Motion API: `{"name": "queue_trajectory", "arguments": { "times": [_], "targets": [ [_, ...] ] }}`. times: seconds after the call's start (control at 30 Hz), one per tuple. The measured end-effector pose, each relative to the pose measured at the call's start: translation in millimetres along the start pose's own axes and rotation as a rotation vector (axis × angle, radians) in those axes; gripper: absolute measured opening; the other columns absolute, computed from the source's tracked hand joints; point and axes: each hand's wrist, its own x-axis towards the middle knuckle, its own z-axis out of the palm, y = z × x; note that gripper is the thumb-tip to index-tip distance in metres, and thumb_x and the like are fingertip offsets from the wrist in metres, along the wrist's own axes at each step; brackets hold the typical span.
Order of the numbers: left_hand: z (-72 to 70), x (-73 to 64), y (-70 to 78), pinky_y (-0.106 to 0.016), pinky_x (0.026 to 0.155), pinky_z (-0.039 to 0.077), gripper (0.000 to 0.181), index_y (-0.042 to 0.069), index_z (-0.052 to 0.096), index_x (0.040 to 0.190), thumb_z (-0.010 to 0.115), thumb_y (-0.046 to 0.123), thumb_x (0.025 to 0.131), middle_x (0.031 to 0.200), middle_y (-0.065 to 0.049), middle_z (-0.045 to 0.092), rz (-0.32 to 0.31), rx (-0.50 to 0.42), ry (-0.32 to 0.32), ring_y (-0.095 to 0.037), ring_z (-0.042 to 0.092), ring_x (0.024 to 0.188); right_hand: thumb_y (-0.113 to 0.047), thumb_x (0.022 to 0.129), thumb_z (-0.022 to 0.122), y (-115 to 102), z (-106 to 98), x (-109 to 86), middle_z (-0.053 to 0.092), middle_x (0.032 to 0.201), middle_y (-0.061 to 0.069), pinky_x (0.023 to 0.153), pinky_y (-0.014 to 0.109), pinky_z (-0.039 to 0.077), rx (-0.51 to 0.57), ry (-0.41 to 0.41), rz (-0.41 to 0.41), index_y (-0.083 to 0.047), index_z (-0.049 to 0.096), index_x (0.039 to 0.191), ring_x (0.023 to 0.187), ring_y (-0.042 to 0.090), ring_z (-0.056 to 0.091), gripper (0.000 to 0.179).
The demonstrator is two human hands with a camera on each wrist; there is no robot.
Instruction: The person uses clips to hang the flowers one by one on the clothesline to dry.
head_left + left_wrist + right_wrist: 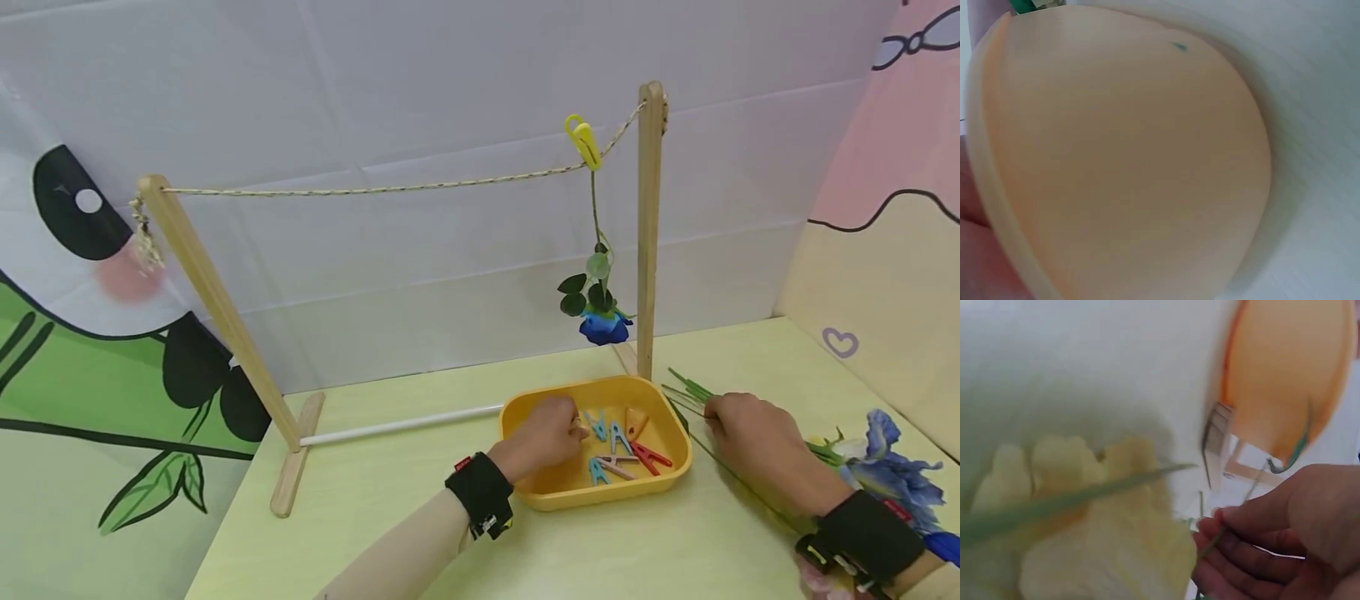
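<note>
My left hand (pixel 546 432) reaches into the yellow plastic basket (pixel 600 497), its fingers curled and seeming to pinch a tan clothespin, mostly hidden. Beside the fingers lie several loose clothespins: blue, orange, pink and a red clothespin (pixel 651 458). To the right of the basket, my right hand (pixel 761 442) pinches a thin green flower stem (pixel 1213 542) between thumb and fingers. Under and behind that wrist lie blue flowers (pixel 896 471) and a pale yellow flower (pixel 1110 531). A blue rose (pixel 604 327) hangs head down from the rope, clipped by a yellow clothespin (pixel 583 143).
A rope (pixel 375 190) runs between a left wooden post (pixel 221 308) and a right wooden post (pixel 648 233). A white rod (pixel 405 422) runs low from the left foot to behind the basket. Green stems (pixel 693 390) lie on the pale table (pixel 360 508).
</note>
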Motion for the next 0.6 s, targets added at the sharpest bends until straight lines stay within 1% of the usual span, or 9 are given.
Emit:
{"name": "queue_trajectory", "arguments": {
  "times": [0.07,0.17,0.27,0.33,0.43,0.47,0.53,0.6],
  "targets": [
    [-3.2,-1.8,-1.5,-0.022,0.059,0.034,0.021,0.006,0.056,0.087,0.069,0.017,0.1,0.075,-0.001,0.046,0.004,-0.023,0.013,-0.014,0.046,0.067,-0.005,0.093,0.065,1.3,-3.9,0.6,0.062,0.073,0.001,0.052,0.039,0.048,0.032,-0.005,0.01,-0.006,0.069,0.087,0.063,0.019,0.055,0.008],
    [-10.1,-5.4,-2.5,-0.022,0.063,0.039,0.018,0.004,0.058,0.095,0.067,0.019,0.102,0.08,-0.003,0.05,0.01,-0.068,0.046,-0.015,0.048,0.072,-0.006,0.096,0.062,2.3,-7.8,1.0,0.061,0.072,0.001,0.053,0.035,0.045,0.084,0.006,0.019,-0.002,0.067,0.091,0.06,0.017,0.051,0.008],
    [-17.1,-8.2,-3.3,-0.021,0.065,0.043,0.019,0.003,0.06,0.105,0.066,0.021,0.103,0.085,-0.002,0.054,0.035,-0.092,0.084,-0.014,0.05,0.075,-0.008,0.098,0.061,3.5,-8.4,1.1,0.06,0.072,0.0,0.056,0.033,0.043,0.115,0.017,0.025,-0.002,0.069,0.091,0.06,0.015,0.048,0.013],
    [-20.3,-9.3,-4.0,-0.02,0.067,0.046,0.021,0.002,0.061,0.109,0.066,0.022,0.103,0.089,-0.002,0.057,0.055,-0.101,0.107,-0.013,0.051,0.076,-0.008,0.098,0.063,5.3,-8.3,1.9,0.06,0.072,0.0,0.057,0.033,0.044,0.122,0.013,0.02,-0.001,0.072,0.091,0.061,0.015,0.048,0.014],
    [-22.4,-10.5,-6.0,-0.02,0.067,0.047,0.022,0.001,0.063,0.11,0.066,0.022,0.102,0.091,-0.002,0.06,0.083,-0.092,0.13,-0.012,0.052,0.075,-0.006,0.097,0.065,8.2,-8.6,4.0,0.062,0.074,0.001,0.059,0.035,0.046,0.114,0.007,-0.003,0.0,0.073,0.091,0.063,0.016,0.048,0.011],
    [-22.5,-10.9,-6.7,-0.019,0.067,0.048,0.022,0.001,0.063,0.11,0.067,0.022,0.102,0.091,-0.003,0.061,0.088,-0.095,0.134,-0.011,0.052,0.075,-0.005,0.097,0.066,9.1,-9.0,4.6,0.061,0.073,0.001,0.058,0.034,0.045,0.112,0.01,-0.013,0.0,0.072,0.091,0.063,0.016,0.048,0.01],
    [-22.7,-12.5,-7.8,-0.019,0.067,0.049,0.022,0.0,0.063,0.11,0.068,0.02,0.101,0.092,-0.004,0.062,0.101,-0.104,0.144,-0.011,0.054,0.075,-0.003,0.097,0.064,10.0,-10.3,5.5,0.062,0.075,0.001,0.058,0.033,0.045,0.114,0.028,-0.022,-0.001,0.071,0.092,0.063,0.014,0.047,0.009],
    [-23.2,-14.3,-8.6,-0.019,0.067,0.051,0.022,0.0,0.064,0.111,0.068,0.02,0.101,0.093,-0.005,0.064,0.114,-0.114,0.156,-0.01,0.056,0.076,-0.002,0.099,0.062,9.5,-12.1,6.1,0.06,0.073,-0.001,0.055,0.03,0.042,0.134,0.057,-0.033,-0.001,0.068,0.095,0.06,0.012,0.046,0.008]
  ]
}}
